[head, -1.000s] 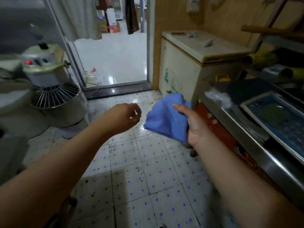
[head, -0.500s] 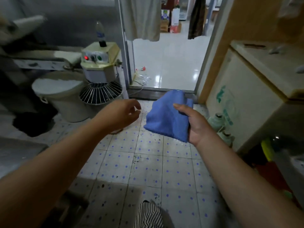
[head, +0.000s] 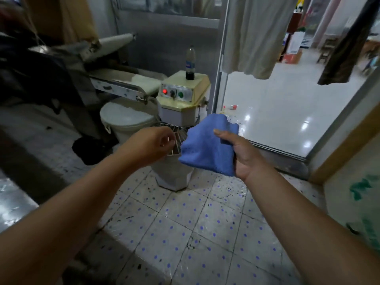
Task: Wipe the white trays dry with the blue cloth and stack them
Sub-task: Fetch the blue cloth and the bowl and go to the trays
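Note:
My right hand (head: 242, 155) grips the folded blue cloth (head: 205, 149) at chest height, thumb across its top and fingers hidden behind it. My left hand (head: 150, 145) hovers just left of the cloth with its fingers loosely curled and nothing in them. Both forearms reach forward over the dotted tile floor. No white tray is in view.
A dough mixer (head: 183, 99) with a wire guard stands straight ahead, a cola bottle (head: 190, 63) on its top. A white lidded bucket (head: 125, 120) and a dough sheeter (head: 115, 79) are to the left. An open doorway (head: 277, 112) lies to the right, a white chest (head: 357, 202) at far right.
The view has swung left, from the counter and white chest to the mixer and doorway. Both hands keep the same pose, the right still gripping the cloth.

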